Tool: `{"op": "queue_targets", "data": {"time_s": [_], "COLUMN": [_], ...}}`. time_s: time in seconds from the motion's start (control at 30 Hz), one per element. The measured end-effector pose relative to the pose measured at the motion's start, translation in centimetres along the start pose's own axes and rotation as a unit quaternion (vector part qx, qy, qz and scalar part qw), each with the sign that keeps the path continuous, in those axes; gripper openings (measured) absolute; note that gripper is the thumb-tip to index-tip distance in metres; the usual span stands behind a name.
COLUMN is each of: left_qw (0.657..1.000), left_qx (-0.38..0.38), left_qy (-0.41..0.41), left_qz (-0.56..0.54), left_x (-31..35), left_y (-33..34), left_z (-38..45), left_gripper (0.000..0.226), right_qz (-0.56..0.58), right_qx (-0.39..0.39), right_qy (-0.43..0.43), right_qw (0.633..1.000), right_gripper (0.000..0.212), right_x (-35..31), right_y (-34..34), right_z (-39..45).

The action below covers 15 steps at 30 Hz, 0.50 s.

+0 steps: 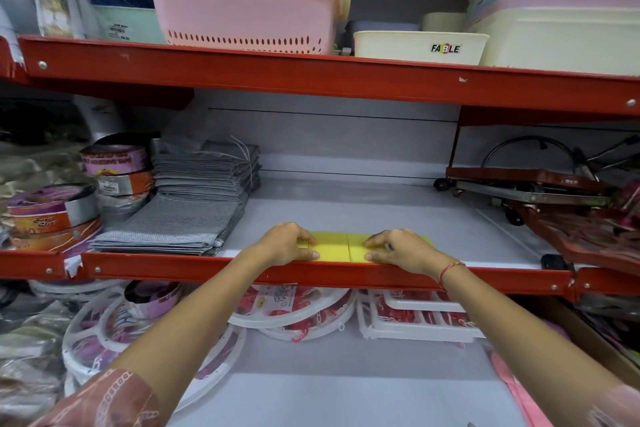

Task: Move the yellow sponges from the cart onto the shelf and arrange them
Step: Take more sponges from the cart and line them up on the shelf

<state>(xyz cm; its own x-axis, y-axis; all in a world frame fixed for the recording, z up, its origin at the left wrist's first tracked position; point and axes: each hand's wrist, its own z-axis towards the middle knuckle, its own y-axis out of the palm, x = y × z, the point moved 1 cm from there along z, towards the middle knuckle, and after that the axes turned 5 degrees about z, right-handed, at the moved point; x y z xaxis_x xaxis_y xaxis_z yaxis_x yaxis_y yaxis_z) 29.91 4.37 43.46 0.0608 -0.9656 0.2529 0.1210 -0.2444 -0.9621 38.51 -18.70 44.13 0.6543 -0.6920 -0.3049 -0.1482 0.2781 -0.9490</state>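
Yellow sponges [341,246] lie in a row along the shelf [381,208] front edge, left hand [285,243] and right hand [398,248] pressed flat on them

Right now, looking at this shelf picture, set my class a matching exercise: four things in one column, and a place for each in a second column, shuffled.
Things:
1. sponges
2. grey cloths
3. pink basket
4. tape rolls

Places:
A. upper shelf, under a green basket
B. middle shelf, far left
C. middle shelf front edge, under both hands
D. middle shelf, stacked just left of the sponges

Pairs: 1-C, 2-D, 3-A, 4-B
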Motion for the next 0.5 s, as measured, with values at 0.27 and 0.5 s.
{"op": "queue_targets", "data": {"time_s": [0.27, 0.5], "left_qw": [1.0, 1.0], "left_qx": [-0.001, -0.013], "left_qy": [0.0, 0.0], "left_qz": [0.017, 0.027], "left_x": [0.25, 0.53], "left_y": [-0.12, -0.29], "left_z": [-0.13, -0.07], "left_gripper": [0.048, 0.045], "right_qz": [-0.002, 0.01], "right_qx": [0.011, 0.018], "right_qy": [-0.009, -0.01], "right_qw": [1.0, 1.0], "right_gripper": [0.045, 0.045], "right_x": [-0.39, -0.32], "right_y": [0.1, 0.34], "right_z": [-0.26, -0.38]}}
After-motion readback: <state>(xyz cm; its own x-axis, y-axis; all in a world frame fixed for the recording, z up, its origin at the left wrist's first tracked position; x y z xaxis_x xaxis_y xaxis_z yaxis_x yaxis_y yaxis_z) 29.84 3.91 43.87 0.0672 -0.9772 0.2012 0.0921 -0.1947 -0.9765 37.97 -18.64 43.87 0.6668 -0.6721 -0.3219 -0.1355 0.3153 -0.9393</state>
